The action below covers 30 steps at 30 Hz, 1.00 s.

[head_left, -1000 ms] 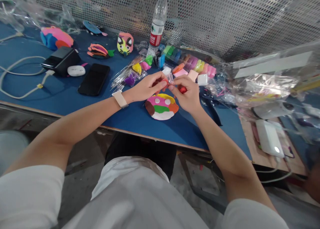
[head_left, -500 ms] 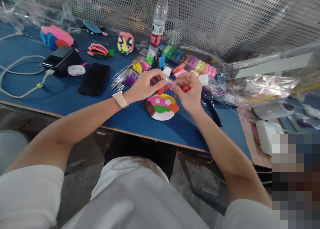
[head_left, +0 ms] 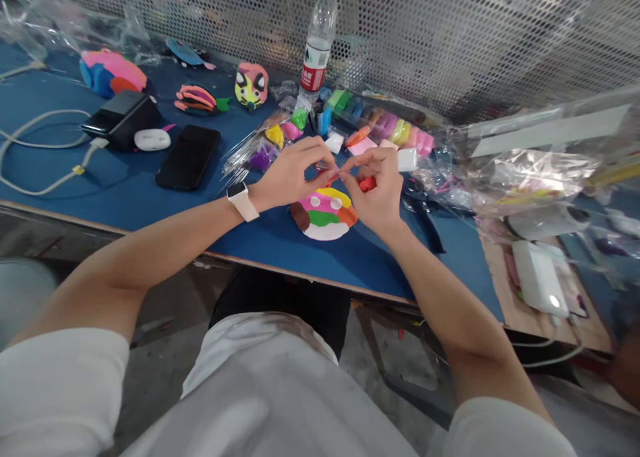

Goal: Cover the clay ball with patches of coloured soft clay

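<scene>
My left hand (head_left: pixel 300 170) and my right hand (head_left: pixel 376 185) meet at the fingertips above the blue table (head_left: pixel 280 234). Red clay (head_left: pixel 367 184) lies in the curl of my right hand's fingers. Between both pinches there is a small reddish bit, and some of what my left fingers hold is hidden. Just below the hands, a flat multicoloured clay piece (head_left: pixel 325 217) with two white dots rests on the table, its upper edge partly covered by my left hand.
Behind the hands stand a water bottle (head_left: pixel 316 50) and coloured clay packs (head_left: pixel 385 124). To the left are a black phone (head_left: pixel 189 157), a white mouse-like object (head_left: pixel 153 139) and finished clay figures (head_left: pixel 251 85). Black-handled pliers (head_left: pixel 427 220) lie right of my right hand.
The fingertips have drawn closer together, and the clear film seen between them earlier no longer shows clearly. My left wrist has turned, showing the watch face. The clay piece has stayed in place.
</scene>
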Available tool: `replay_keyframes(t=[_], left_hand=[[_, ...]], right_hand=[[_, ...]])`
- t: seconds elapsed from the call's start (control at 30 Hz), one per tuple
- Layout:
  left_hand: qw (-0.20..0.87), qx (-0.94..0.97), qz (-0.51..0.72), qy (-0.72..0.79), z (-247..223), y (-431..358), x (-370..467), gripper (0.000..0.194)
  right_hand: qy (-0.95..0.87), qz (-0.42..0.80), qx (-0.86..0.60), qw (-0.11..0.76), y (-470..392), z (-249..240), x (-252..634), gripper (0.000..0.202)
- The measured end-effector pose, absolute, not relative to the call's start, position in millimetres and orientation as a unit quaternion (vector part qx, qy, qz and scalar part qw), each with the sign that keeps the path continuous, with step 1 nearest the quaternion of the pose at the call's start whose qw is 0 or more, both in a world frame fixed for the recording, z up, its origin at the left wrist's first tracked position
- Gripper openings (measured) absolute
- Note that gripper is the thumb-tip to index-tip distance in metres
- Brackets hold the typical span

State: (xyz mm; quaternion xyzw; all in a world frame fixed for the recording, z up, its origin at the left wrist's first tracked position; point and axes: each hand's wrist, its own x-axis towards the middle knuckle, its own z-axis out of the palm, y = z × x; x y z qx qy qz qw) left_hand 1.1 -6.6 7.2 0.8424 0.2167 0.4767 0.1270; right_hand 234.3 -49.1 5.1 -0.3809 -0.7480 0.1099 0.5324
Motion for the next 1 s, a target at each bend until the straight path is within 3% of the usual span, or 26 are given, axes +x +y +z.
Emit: replay_keyframes(t=[0.43, 0.7, 0.87, 1.0], left_hand=[[0.088, 0.850, 0.486, 0.183, 8.2, -6.0, 1.0, 0.016], [0.120, 0.861, 0.451, 0.200, 7.0, 1.4, -1.6, 0.040], [0.128, 0.834, 0.469, 0.262, 4.6, 5.5, -2.9, 0.040], [0.131, 0.792, 0.502, 0.321, -6.9, 23.8, -10.3, 0.033]], right_hand=[[-0.740, 0.130, -0.422, 0.507, -54.4, 7.6, 229.2, 0.033], [-0.730, 0.132, -0.427, 0.517, -49.4, 6.5, 235.6, 0.037], [-0.718, 0.094, -0.452, 0.522, -46.3, 6.7, 237.1, 0.041], [-0.748, 0.070, -0.448, 0.486, -42.4, 8.8, 241.0, 0.027]])
